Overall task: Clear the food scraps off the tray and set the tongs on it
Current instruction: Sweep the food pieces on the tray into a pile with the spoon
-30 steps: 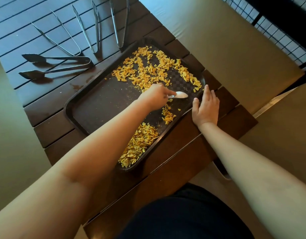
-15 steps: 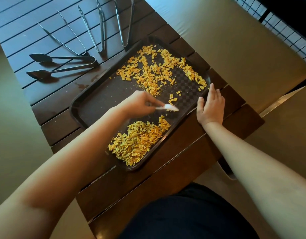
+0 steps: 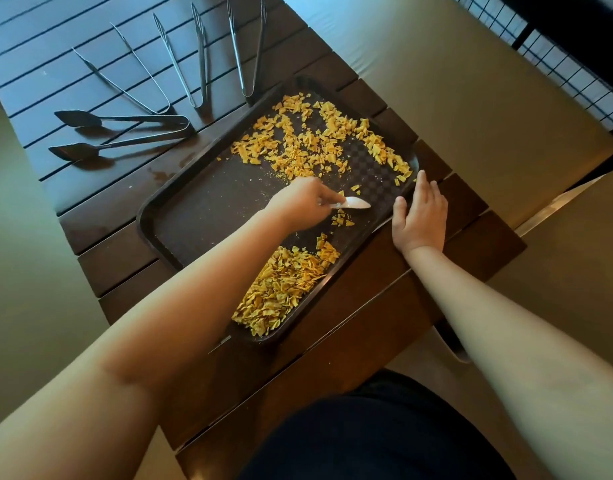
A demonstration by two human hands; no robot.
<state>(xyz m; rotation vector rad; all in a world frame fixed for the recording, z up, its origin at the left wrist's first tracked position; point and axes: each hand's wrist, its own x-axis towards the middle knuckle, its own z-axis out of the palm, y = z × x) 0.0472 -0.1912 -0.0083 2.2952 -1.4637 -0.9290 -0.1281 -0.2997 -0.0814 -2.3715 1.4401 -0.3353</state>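
Scraping with left hand (image 3: 300, 204) pinching spoon (image 3: 355, 203); right hand (image 3: 419, 216) flat, steadying tray (image 3: 152, 216) on worktop (image 3: 367, 306). Scraps (image 3: 281, 289) on tray: light, brittle, likely scatter. Tongs (image 3: 194, 64) beside tray: stiff; take mid-arm.

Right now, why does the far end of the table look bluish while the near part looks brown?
In the head view, cool light glares off the far slats of the table around the tongs, which cast soft shadows; the tray and near boards sit in warmer, dimmer light; the wide lens stretches both forearms at the edges.
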